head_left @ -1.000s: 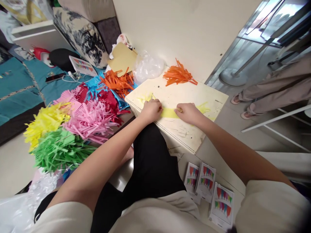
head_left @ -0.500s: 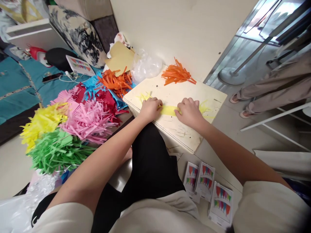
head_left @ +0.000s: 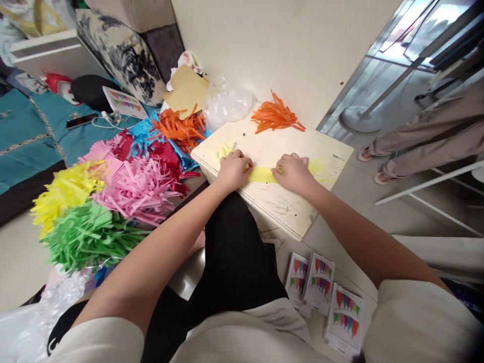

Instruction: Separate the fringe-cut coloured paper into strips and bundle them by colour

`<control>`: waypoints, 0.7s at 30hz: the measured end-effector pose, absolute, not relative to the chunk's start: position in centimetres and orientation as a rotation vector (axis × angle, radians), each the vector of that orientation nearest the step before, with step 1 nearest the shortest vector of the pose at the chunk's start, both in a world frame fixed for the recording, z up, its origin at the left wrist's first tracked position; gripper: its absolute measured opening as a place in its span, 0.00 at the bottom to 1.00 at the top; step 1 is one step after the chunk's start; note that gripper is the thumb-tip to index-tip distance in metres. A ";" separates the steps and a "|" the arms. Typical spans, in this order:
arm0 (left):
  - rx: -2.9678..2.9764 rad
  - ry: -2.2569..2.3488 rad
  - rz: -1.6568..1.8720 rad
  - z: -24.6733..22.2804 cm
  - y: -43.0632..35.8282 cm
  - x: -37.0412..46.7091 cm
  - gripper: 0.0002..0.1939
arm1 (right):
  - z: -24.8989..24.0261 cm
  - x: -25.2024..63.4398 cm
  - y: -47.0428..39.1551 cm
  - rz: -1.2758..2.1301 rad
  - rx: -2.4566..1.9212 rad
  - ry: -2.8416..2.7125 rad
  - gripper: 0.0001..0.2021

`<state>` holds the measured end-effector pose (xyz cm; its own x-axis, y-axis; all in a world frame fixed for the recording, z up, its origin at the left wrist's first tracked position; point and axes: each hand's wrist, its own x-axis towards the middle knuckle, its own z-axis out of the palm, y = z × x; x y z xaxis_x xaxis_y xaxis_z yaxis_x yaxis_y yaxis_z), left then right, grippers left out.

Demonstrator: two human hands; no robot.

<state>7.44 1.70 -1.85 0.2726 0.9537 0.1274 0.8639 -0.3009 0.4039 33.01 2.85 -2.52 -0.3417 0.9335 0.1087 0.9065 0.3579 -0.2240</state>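
A strip of yellow tissue paper (head_left: 261,175) lies across the pale board (head_left: 287,201) before me, with fringed ends spreading out past both hands. My left hand (head_left: 235,170) is closed on its left part, fingers curled and pressed down. Closed on the right part is my right hand (head_left: 293,171), thumb and fingertips pinching the paper's edge. Between the hands the middle band is flat and uncut. An orange paper tassel (head_left: 277,115) rests at the far edge of the same board, touched by neither hand.
Left of the board are heaped fringed papers: pink (head_left: 136,189), green (head_left: 88,234), yellow (head_left: 68,194) and orange (head_left: 177,128). A clear plastic bag (head_left: 228,103) sits behind. Printed boxes (head_left: 344,318) stand on the floor at right. Another person's legs (head_left: 419,131) are at far right.
Both hands stay on the yellow strip and have shifted only slightly. The fingers of my right hand are curled in more tightly. The fringe ends have moved a little.
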 end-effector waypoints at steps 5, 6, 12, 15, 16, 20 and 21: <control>2.239 1.758 0.423 -0.9 1.3 8.1 0.10 | -1.7 32.3 2.4 0.176 -1.737 -2.432 0.18; 2.227 1.777 0.411 -0.8 1.2 8.2 0.10 | -1.6 32.2 2.3 0.177 -1.744 -2.433 0.18; 2.186 1.814 0.357 -0.4 1.3 8.4 0.09 | -1.2 32.1 2.1 0.191 -1.759 -2.431 0.17; 2.190 1.821 0.341 -0.2 1.2 8.4 0.10 | -1.3 32.1 2.1 0.191 -1.754 -2.440 0.17; 2.192 1.826 0.334 -0.1 1.2 8.5 0.10 | -1.3 32.1 2.1 0.189 -1.756 -2.444 0.16; 2.204 1.845 0.302 0.0 1.3 8.7 0.11 | -1.3 32.0 2.1 0.169 -1.785 -2.447 0.16; 2.208 1.846 0.298 0.0 1.3 8.7 0.11 | -1.3 31.9 2.1 0.161 -1.787 -2.446 0.16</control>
